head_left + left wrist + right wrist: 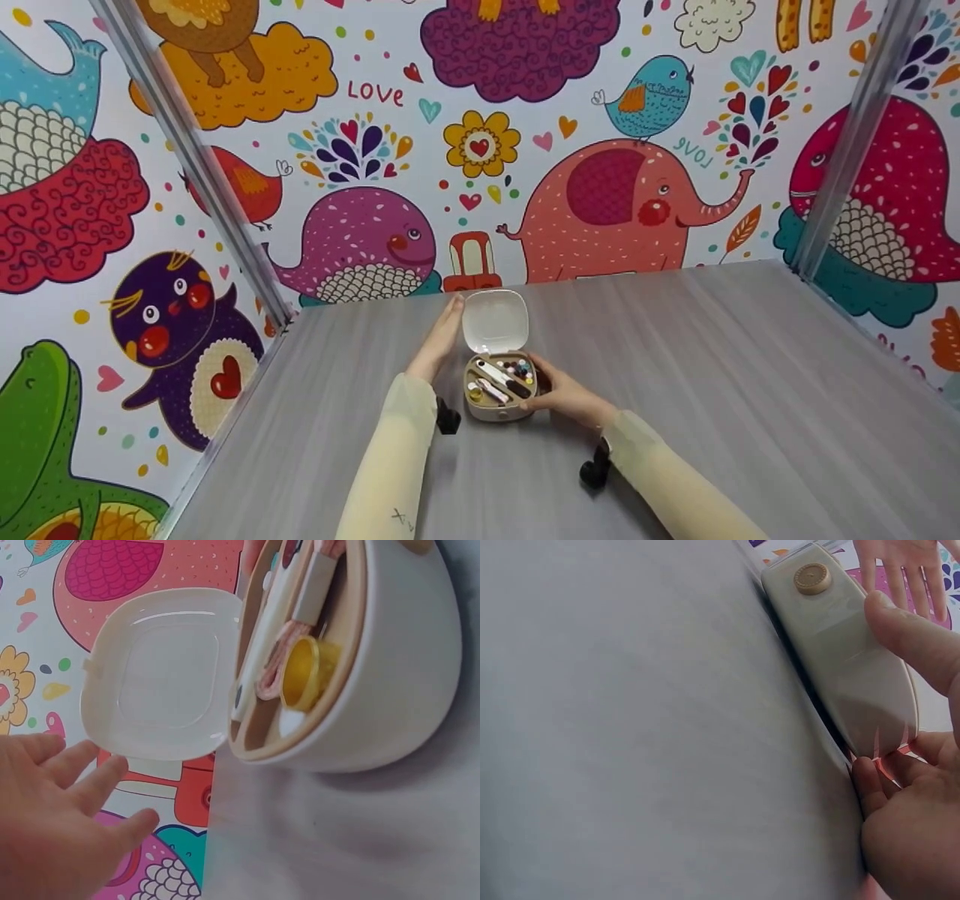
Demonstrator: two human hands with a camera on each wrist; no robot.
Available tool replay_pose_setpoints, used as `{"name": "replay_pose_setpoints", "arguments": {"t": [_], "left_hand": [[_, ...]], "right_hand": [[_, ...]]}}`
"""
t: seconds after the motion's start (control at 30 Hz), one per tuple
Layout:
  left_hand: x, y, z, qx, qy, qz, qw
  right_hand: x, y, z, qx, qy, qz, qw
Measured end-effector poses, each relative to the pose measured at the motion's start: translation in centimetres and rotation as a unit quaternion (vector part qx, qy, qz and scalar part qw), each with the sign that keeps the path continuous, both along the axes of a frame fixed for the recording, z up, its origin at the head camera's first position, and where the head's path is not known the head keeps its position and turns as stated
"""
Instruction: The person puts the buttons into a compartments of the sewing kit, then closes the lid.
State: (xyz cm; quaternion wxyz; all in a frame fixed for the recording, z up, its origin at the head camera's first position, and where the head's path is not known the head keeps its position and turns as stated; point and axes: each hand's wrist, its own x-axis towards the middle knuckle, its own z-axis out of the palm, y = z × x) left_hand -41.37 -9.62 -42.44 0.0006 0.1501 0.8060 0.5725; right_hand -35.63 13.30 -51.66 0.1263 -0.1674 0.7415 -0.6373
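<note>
A white sewing box (501, 414) stands on the table with its lid (495, 322) raised at the back. My right hand (570, 397) grips the box's right side, thumb at the front corner and the other fingers round the side. My left hand (441, 337) is beside the lid's left edge, fingers extended, holding nothing. Inside the beige tray lie a gold thimble (301, 675), pink thread (279, 664) with a white band, a long white tool with a dark end (504, 377), and several small coloured beads or pins (520, 367). A round gold button (812, 579) marks the box's front.
The grey wood-grain table (675, 337) extends around the box. Behind it rises a wall (480, 202) printed with cartoon animals, and metal posts (847, 142) stand at the corners. Black wrist devices (595, 466) are worn on both sleeves.
</note>
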Motion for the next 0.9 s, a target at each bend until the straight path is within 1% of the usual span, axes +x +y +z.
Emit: {"name": "replay_pose_setpoints", "arguments": {"t": [0.1, 0.13, 0.3, 0.5, 0.57, 0.6, 0.63, 0.67, 0.73, 0.77, 0.8, 0.83, 0.87, 0.9], "left_hand": [[0.0, 0.0, -0.1, 0.007, -0.001, 0.003, 1.0000], [-0.5, -0.1, -0.6, 0.009, 0.000, 0.008, 0.9999], [0.0, -0.2, -0.4, 0.015, 0.011, 0.024, 0.9995], [-0.1, -0.2, -0.3, 0.017, 0.032, 0.033, 0.9988], [-0.8, -0.4, -0.8, 0.025, 0.038, 0.035, 0.9984], [-0.8, -0.6, -0.8, 0.029, 0.045, 0.032, 0.9981], [-1.8, -0.8, -1.7, 0.034, 0.058, 0.034, 0.9971], [-2.9, -1.0, -2.8, 0.041, 0.066, 0.037, 0.9963], [-5.2, -1.5, -4.9, 0.057, 0.087, 0.033, 0.9940], [-6.1, -1.7, -5.8, 0.061, 0.101, 0.029, 0.9926], [-6.3, -1.8, -6.0, 0.061, 0.103, 0.022, 0.9926], [-6.8, -1.8, -6.4, 0.061, 0.106, 0.020, 0.9923], [-6.1, -1.7, -5.8, 0.057, 0.104, 0.014, 0.9929], [-5.1, -1.6, -4.9, 0.054, 0.100, 0.006, 0.9934]], "right_hand": [[0.1, 0.0, -0.1, 0.003, -0.002, -0.004, 1.000], [0.1, 0.0, -0.2, 0.004, -0.003, -0.006, 1.000], [0.0, 0.0, -0.1, 0.003, -0.001, -0.003, 1.000], [0.0, 0.0, 0.1, 0.006, -0.001, -0.011, 1.000], [0.0, 0.0, 0.1, 0.009, -0.003, -0.013, 1.000], [0.0, 0.0, 0.1, 0.010, -0.005, -0.013, 1.000], [-0.1, 0.0, 0.1, 0.009, -0.006, -0.011, 1.000], [-0.1, 0.0, 0.1, 0.007, -0.009, -0.009, 1.000], [-0.2, -0.1, 0.0, 0.002, -0.011, -0.005, 1.000], [-0.2, -0.1, 0.0, -0.001, -0.012, -0.005, 1.000], [-0.2, -0.1, -0.1, -0.003, -0.012, -0.003, 1.000], [-0.2, -0.1, -0.1, -0.006, -0.011, -0.002, 1.000], [-0.2, -0.1, -0.1, -0.006, -0.010, -0.002, 1.000], [-0.3, -0.1, -0.1, -0.007, -0.010, -0.003, 1.000]]}}
